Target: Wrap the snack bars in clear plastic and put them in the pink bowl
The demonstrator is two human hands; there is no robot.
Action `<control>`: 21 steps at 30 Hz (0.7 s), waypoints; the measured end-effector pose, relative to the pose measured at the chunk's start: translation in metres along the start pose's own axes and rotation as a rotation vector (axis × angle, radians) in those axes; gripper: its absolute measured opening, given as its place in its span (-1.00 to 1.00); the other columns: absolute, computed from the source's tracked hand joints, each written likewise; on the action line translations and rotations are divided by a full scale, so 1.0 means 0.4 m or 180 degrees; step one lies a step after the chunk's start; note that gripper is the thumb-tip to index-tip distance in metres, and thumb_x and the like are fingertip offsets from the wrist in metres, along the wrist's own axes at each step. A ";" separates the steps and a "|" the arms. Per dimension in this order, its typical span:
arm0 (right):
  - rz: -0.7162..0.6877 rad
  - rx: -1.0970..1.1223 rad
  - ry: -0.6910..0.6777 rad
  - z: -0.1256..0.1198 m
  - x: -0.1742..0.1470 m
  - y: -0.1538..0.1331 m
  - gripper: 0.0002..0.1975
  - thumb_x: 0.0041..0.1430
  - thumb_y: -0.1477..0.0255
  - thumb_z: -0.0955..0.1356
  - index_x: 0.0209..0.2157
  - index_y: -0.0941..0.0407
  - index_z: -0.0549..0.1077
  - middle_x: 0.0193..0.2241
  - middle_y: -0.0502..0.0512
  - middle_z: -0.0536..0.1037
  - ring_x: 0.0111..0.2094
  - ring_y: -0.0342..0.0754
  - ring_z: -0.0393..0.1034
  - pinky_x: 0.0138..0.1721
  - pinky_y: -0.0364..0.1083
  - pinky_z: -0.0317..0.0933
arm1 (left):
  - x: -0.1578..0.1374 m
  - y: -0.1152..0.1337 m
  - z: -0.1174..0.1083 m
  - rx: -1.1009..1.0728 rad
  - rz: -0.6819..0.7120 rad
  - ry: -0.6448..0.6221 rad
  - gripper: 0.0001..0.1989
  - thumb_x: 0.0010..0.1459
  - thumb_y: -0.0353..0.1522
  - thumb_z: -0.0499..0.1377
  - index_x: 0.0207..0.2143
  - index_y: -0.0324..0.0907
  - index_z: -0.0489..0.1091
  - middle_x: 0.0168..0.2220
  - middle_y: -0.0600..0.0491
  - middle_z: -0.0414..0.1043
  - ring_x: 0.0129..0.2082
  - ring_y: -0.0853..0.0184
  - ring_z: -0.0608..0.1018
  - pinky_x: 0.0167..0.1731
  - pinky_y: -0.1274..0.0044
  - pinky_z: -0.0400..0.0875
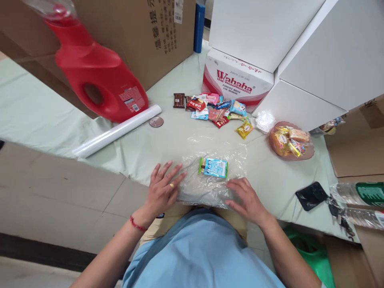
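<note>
A sheet of clear plastic film (192,188) lies spread on the table in front of me. On its middle rests a small snack packet (215,167), blue and white with green ends. My left hand (164,184) is at the film's left edge, palm down with its fingers stretched. At the right edge my right hand (244,200) rests with its fingers apart and slightly bent, the tips on or just over the film. Neither hand touches the packet. Whether any film is caught under the fingertips I cannot tell.
Wrapped snacks (210,108) are piled before a white-and-red water carton (240,80). A pink bowl (309,154) holds more snacks. At left are a white film roll (120,132) and a red jug (96,76). A black phone (311,196), keys and bottles (345,194) lie at right.
</note>
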State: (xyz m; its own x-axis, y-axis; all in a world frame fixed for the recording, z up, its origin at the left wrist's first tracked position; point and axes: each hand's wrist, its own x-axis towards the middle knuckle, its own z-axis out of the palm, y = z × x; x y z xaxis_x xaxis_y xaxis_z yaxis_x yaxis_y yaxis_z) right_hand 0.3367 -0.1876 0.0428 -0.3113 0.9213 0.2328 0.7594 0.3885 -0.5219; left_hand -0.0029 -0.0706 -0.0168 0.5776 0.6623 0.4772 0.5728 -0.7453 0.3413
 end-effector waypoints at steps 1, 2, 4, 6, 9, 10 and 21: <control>-0.0031 -0.0027 -0.0033 0.007 -0.036 -0.005 -0.38 0.35 0.16 0.45 0.35 -0.01 0.31 0.13 0.28 0.53 0.11 0.20 0.43 0.12 0.23 0.42 | -0.015 -0.001 -0.013 -0.0170 0.0206 -0.0242 -0.38 0.24 -0.51 0.07 0.31 0.05 0.35 0.36 0.02 0.41 0.52 0.11 0.16 0.48 0.00 -0.06; -0.0025 -0.0071 -0.0067 0.018 -0.069 -0.008 -0.30 0.31 0.13 0.47 0.38 0.00 0.28 0.19 0.31 0.49 0.17 0.24 0.39 0.15 0.27 0.41 | -0.028 -0.003 -0.026 -0.0306 0.0361 -0.0502 -0.36 0.21 -0.53 0.05 0.31 0.01 0.35 0.34 0.02 0.42 0.51 0.13 0.19 0.49 0.02 -0.07; 0.0088 -0.0194 -0.0050 0.044 -0.121 -0.012 -0.29 0.32 0.18 0.47 0.40 0.00 0.25 0.27 0.34 0.42 0.26 0.26 0.31 0.20 0.30 0.38 | -0.047 -0.011 -0.043 -0.0453 0.0525 -0.0963 -0.34 0.18 -0.55 0.04 0.32 -0.07 0.33 0.39 -0.02 0.36 0.50 0.15 0.21 0.49 0.07 -0.06; 0.0238 -0.0261 0.0101 0.068 -0.149 -0.010 -0.44 0.38 0.35 0.42 0.36 0.00 0.32 0.27 0.32 0.42 0.26 0.23 0.31 0.19 0.28 0.40 | -0.055 -0.022 -0.047 -0.0470 0.0563 -0.1156 -0.39 0.24 -0.53 0.05 0.32 -0.08 0.34 0.42 -0.05 0.31 0.49 0.16 0.24 0.49 0.11 -0.02; 0.0294 -0.0085 0.0362 0.077 -0.142 0.000 -0.65 0.41 0.52 0.35 0.16 -0.01 0.49 0.12 0.24 0.55 0.12 0.13 0.42 0.08 0.18 0.47 | -0.039 -0.039 -0.040 -0.0593 0.0499 -0.1057 -0.63 0.36 -0.41 0.11 0.16 -0.02 0.50 0.31 -0.02 0.47 0.38 0.18 0.41 0.44 0.16 0.13; 0.0265 0.0025 0.0413 0.069 -0.128 0.004 -0.70 0.41 0.53 0.34 0.09 -0.01 0.53 0.06 0.21 0.59 0.06 0.10 0.46 0.04 0.15 0.48 | -0.026 -0.042 -0.039 -0.0688 0.0420 -0.1020 -0.70 0.39 -0.37 0.11 0.08 -0.01 0.54 0.23 -0.01 0.55 0.32 0.19 0.48 0.41 0.17 0.20; 0.1292 0.0393 0.0218 -0.058 0.113 0.142 -0.72 0.43 0.29 0.28 -0.19 0.08 0.61 -0.38 0.06 0.65 -0.34 -0.04 0.53 -0.24 -0.10 0.35 | 0.265 -0.086 0.006 -0.0762 -0.1204 -0.1009 -0.64 0.30 -0.10 0.07 -0.23 -0.13 0.56 -0.04 -0.11 0.63 0.07 0.05 0.59 0.19 0.19 0.45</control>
State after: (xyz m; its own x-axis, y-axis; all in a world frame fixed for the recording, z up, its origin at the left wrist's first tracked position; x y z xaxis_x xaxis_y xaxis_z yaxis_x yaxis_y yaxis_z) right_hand 0.3791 -0.1243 0.0425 0.0404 0.9984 0.0399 0.7371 -0.0028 -0.6757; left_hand 0.0399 0.0254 0.0199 0.5253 0.8504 0.0306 0.6474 -0.4227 0.6342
